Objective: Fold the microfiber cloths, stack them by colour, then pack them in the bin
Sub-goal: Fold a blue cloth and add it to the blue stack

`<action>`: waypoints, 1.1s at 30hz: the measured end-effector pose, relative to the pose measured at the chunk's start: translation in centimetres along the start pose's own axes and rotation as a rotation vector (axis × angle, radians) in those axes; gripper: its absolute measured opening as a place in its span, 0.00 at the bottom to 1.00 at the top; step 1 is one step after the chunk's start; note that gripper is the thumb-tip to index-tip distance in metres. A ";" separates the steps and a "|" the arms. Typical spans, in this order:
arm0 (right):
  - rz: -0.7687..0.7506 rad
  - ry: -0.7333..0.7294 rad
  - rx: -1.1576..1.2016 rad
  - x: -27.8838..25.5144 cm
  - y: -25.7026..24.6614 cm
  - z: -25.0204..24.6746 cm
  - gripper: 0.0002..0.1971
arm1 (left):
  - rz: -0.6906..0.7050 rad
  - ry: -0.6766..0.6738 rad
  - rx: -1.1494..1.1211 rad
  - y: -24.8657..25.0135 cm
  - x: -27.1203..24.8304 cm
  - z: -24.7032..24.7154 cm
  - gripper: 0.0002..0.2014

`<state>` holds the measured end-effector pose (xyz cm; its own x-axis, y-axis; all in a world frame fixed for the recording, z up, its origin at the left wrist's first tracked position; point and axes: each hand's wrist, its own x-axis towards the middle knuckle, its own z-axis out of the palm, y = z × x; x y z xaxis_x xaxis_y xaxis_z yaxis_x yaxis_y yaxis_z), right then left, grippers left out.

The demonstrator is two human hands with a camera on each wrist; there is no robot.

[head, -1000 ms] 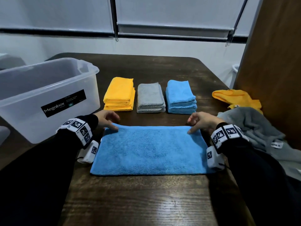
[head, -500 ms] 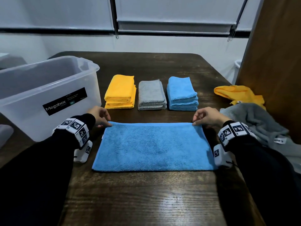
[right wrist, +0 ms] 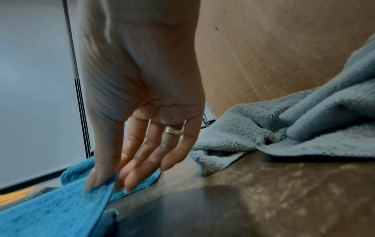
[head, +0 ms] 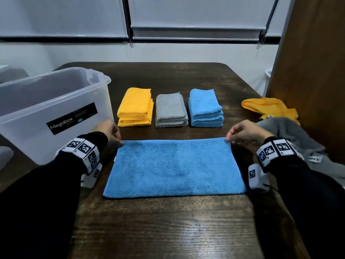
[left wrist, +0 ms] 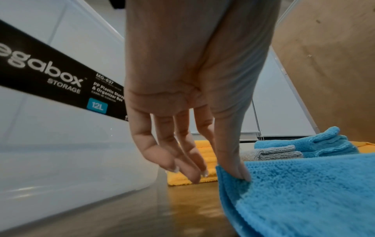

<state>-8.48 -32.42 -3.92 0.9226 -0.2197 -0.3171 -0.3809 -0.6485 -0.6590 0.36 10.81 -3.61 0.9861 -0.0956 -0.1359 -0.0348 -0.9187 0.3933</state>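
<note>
Three stacks [head: 171,109] lie behind the cloth [head: 175,168], bin [head: 56,101] left.

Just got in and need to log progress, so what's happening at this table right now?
A person is folding microfiber cloths. The left hand and right hand each pinch a far corner of a blue cloth spread on the table. Behind it sit three folded stacks: yellow, grey and blue. A loose yellow cloth and a loose grey cloth wait unfolded at the right. The clear bin stands at the left; nothing shows inside it.
</note>
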 end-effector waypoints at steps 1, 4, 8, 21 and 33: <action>0.004 0.012 -0.001 0.1 -0.2 -0.1 0.06 | 0.011 0.008 0.022 0.2 -0.1 -0.2 0.10; 0.019 0.059 -0.014 0.3 -0.7 -0.1 0.06 | 0.048 0.051 0.064 0.6 -0.1 -0.7 0.10; 0.096 0.050 -0.096 0.5 -1.1 0.7 0.04 | 0.084 0.083 0.099 0.5 0.0 -0.9 0.11; 0.120 0.004 -0.281 0.5 -2.2 1.4 0.04 | 0.138 0.002 0.103 -0.5 0.7 -1.6 0.09; 0.020 -0.038 -0.677 -0.5 -5.9 5.2 0.37 | 0.212 -0.242 0.578 4.4 -0.7 1.4 0.28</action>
<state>-7.00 -24.70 -3.40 0.9083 -0.2188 -0.3566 -0.2644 -0.9607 -0.0840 -0.70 6.31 -3.08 0.8865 -0.3184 -0.3358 -0.3721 -0.9219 -0.1081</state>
